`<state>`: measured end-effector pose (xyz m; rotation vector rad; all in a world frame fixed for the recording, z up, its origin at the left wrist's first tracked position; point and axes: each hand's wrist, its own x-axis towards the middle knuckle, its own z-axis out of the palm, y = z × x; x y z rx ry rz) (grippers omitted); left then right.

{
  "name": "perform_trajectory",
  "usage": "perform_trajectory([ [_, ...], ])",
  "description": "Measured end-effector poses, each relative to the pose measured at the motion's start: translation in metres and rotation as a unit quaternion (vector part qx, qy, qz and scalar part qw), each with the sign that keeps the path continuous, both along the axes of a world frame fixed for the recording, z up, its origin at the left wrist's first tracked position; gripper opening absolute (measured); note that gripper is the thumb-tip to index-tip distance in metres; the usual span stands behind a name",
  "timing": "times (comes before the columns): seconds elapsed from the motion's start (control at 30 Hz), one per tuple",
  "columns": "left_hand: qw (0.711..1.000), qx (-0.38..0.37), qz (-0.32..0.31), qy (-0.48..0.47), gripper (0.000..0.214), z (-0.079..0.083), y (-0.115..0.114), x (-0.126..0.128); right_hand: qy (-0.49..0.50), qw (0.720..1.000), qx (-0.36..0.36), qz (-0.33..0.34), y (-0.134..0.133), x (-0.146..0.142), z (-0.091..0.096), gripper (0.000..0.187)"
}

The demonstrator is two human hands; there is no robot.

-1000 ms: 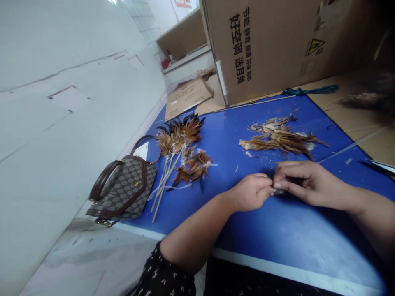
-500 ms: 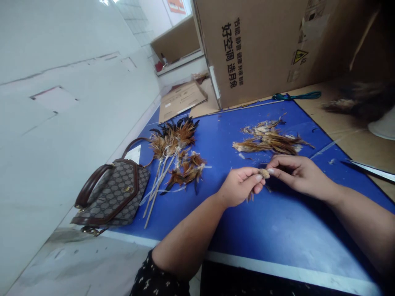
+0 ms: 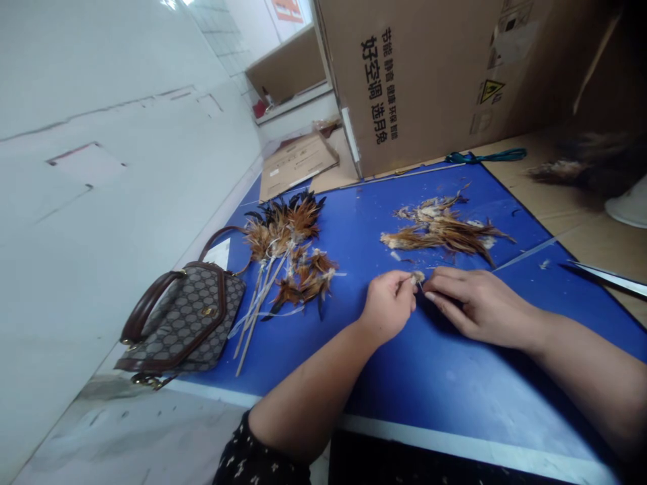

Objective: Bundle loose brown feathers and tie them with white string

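Observation:
My left hand (image 3: 388,304) is closed around a small feather bunch; only its pale, fluffy tip (image 3: 418,277) pokes out past the thumb and forefinger. Just to the right, my right hand (image 3: 488,306) has its thumb and fingertips pinched close to that tip. Whatever sits in this pinch is too small to make out. Beyond both hands lies a loose pile of brown and tan feathers (image 3: 439,225). Left of my left hand are small tied feather bunches (image 3: 306,276) and several feather-topped sticks (image 3: 255,306) with dark plumes at the far end.
A patterned handbag (image 3: 197,316) with brown handles stands at the table's left edge. A large cardboard box (image 3: 429,87) rises at the back. A blade-like metal tool (image 3: 609,276) and a teal cord (image 3: 485,156) are on the right. Flat cardboard (image 3: 298,165) lies at the back left.
Both hands have shifted slightly left. My left hand has turned so its back shows more, and less of the bunch is visible. The right fingers have drawn a little off the tip.

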<state>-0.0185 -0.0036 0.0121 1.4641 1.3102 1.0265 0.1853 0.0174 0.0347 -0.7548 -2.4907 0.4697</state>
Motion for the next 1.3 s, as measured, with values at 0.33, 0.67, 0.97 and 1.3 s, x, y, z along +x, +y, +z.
perform_trajectory([
  [0.33,0.954,0.154,-0.22,0.134,0.02,0.006,-0.007,-0.008,0.032,0.999,-0.035,-0.008,0.013,0.01,-0.003,0.021],
  [0.67,0.993,-0.046,-0.024,-0.104,0.028,0.005,-0.005,0.004,0.053,0.995,-0.052,-0.06,0.005,0.0,-0.007,0.024],
  [0.97,0.987,-0.066,0.042,-0.14,0.025,0.003,-0.007,0.011,0.087,0.991,-0.037,-0.09,-0.014,-0.021,-0.013,0.021],
  [1.3,0.983,-0.05,0.099,-0.145,0.028,0.003,-0.003,0.009,0.115,0.987,-0.017,-0.114,-0.021,-0.026,-0.016,0.024],
])
